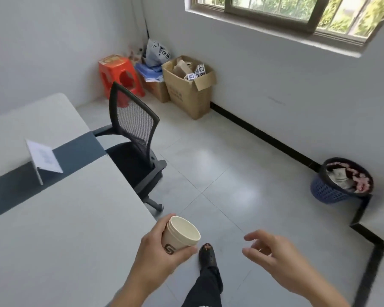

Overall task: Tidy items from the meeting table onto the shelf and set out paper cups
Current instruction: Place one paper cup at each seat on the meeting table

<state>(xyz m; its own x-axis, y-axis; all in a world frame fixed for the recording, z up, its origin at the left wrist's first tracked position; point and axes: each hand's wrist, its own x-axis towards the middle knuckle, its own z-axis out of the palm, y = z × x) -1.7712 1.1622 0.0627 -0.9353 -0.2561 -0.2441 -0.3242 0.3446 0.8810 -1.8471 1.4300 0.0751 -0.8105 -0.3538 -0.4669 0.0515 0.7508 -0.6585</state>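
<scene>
My left hand (157, 251) grips a stack of cream paper cups (180, 235) with a dark logo, held tilted just past the near right corner of the grey meeting table (64, 229). My right hand (273, 253) hovers to the right of the cups, fingers apart and curled, holding nothing. A white name card stand (43, 159) sits on the table's dark centre strip. No shelf is in view.
A black mesh office chair (135, 142) is tucked at the table's right side. A red stool (120, 74), cardboard boxes (191, 89) and a bag fill the far corner. A blue waste basket (339, 182) stands by the right wall. My foot (207, 255) is on the tiled floor.
</scene>
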